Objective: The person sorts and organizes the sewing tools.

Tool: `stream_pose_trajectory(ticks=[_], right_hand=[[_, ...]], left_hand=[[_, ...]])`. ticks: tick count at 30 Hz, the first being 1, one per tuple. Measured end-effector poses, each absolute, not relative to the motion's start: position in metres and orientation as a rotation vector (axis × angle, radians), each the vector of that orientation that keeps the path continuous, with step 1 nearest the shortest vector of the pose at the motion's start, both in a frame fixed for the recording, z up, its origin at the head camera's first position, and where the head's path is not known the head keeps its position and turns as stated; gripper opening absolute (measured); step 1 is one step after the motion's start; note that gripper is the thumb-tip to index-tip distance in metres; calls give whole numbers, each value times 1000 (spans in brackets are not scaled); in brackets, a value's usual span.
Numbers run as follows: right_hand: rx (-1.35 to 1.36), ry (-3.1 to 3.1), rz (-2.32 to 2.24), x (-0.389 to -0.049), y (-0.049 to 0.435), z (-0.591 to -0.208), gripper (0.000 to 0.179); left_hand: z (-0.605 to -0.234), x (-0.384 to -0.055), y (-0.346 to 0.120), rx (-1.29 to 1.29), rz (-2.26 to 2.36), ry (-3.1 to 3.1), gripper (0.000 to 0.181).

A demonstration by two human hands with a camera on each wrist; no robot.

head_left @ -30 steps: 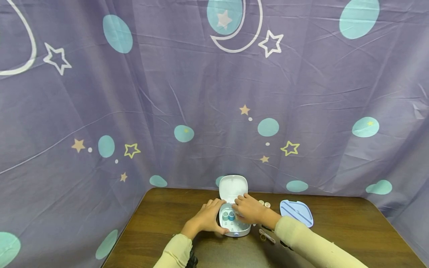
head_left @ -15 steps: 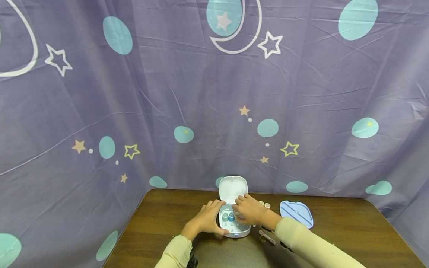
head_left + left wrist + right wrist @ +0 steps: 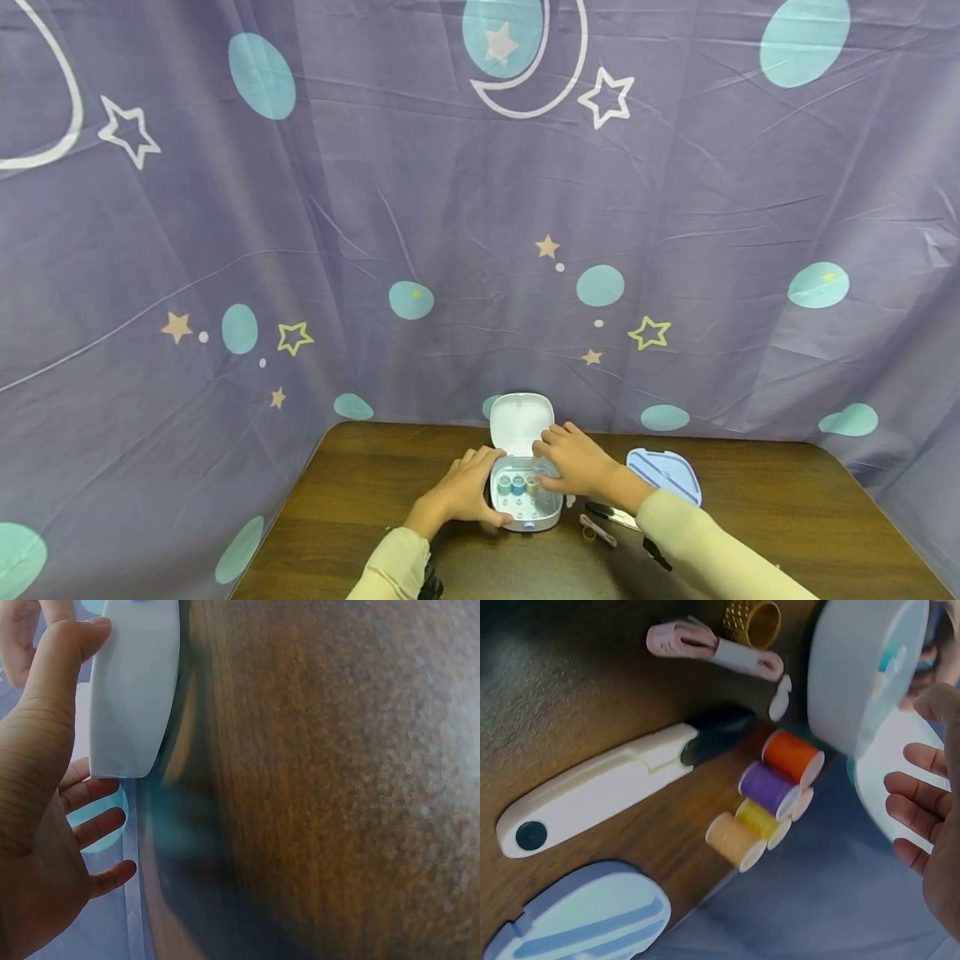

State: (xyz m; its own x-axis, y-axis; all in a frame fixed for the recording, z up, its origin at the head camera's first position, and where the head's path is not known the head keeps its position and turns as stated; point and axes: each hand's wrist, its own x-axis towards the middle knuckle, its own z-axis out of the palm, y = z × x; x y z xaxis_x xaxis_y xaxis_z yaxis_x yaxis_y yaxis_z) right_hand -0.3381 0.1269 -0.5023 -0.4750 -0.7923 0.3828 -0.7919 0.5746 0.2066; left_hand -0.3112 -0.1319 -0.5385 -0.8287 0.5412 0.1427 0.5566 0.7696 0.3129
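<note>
An open white sewing box (image 3: 546,510) stands with its lid (image 3: 521,423) tipped up behind. Three thread spools, green (image 3: 505,483), blue (image 3: 518,485) and beige (image 3: 532,484), stand in a row on its pegs. My left hand (image 3: 461,487) grips the box's left side, thumb (image 3: 71,645) on the front wall and fingers (image 3: 97,829) behind. My right hand (image 3: 577,465) hovers over the right side of the box and holds nothing. Its fingers (image 3: 919,799) are loosely bent and parted.
Right of the box lie orange (image 3: 793,757), purple (image 3: 769,790), yellow (image 3: 763,823) and peach (image 3: 736,841) spools. Nearby are a gold thimble (image 3: 739,628), a pale pink folded bundle (image 3: 712,649), a white-handled tool (image 3: 592,787) with a black end and a blue tray (image 3: 637,877).
My right hand has let go of the beige spool and drawn back to the right, its fingers spreading. The beige spool now shows beside the blue one. My left hand has stayed put.
</note>
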Motion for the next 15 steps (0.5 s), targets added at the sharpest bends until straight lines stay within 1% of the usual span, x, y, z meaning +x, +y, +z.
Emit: stream_pose_trajectory(ticks=[8,15], right_hand=[[1101,-2400,219,-344,155,-495,23],[950,-2470,320,-345,178,-498,22]], left_hand=[[-541,-312,-132,-901,-548,-2910,103],[-541,-311,-132,-897,-547,-2902,103]])
